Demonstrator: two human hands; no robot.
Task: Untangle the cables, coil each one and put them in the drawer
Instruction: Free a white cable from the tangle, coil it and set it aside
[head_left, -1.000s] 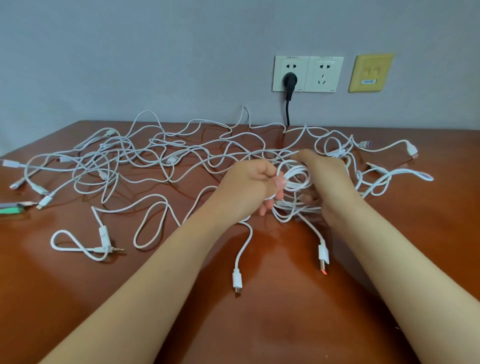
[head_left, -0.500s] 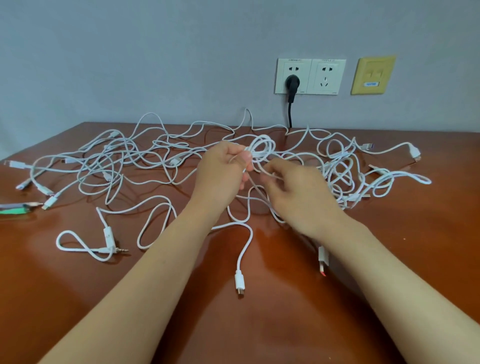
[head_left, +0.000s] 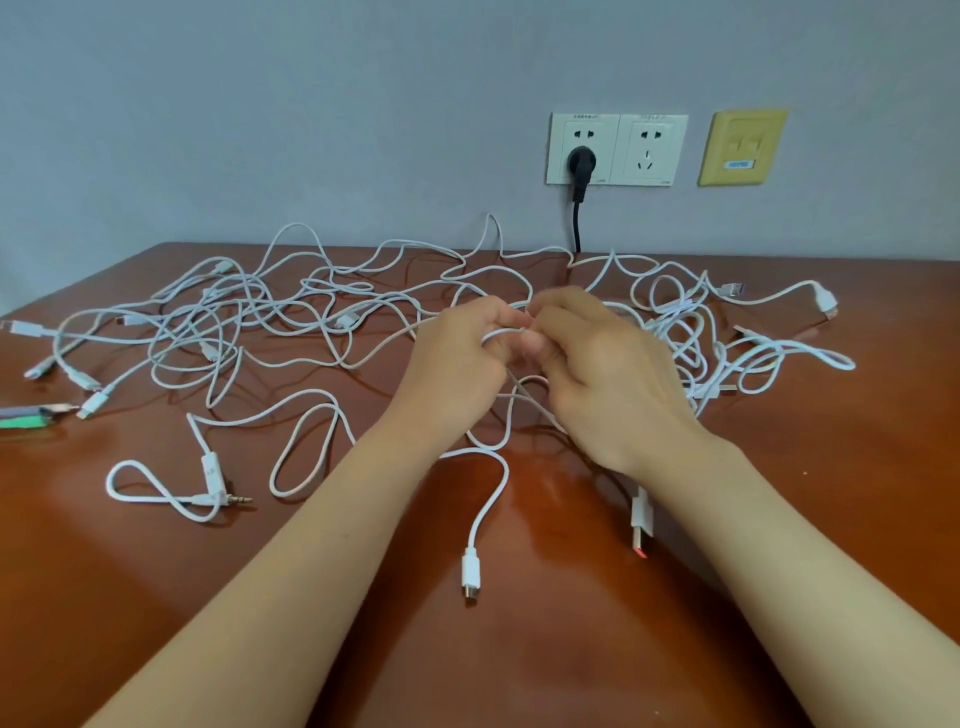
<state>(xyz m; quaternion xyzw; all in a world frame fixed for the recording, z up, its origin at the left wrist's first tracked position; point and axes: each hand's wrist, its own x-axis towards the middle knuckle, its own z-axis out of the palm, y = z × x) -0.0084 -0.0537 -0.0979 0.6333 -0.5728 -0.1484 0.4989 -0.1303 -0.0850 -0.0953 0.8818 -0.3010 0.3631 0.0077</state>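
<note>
Nearest, on the glossy reddish-brown wooden table (head_left: 519, 665), a thin white cable with a small plug (head_left: 470, 571) ends at 6 o'clock from the hands, and a flat white plug with an orange tip (head_left: 641, 527) lies at 5 o'clock, beside the right forearm. At 8 o'clock a white audio cable with a metal jack (head_left: 208, 486) makes a loop. In the middle, the left hand (head_left: 457, 364) and the right hand (head_left: 605, 374) meet with curled fingers, and both pinch one white cable strand (head_left: 506, 332) between them. Behind them the tangle of thin white cables (head_left: 270, 317) is spread over the table from 9 o'clock to 3 o'clock. A small green object (head_left: 21, 418) lies at the left edge. On the grey wall at 12 o'clock, a black plug (head_left: 581, 163) sits in a white double socket (head_left: 649, 150), beside a yellow wall plate (head_left: 743, 148).
</note>
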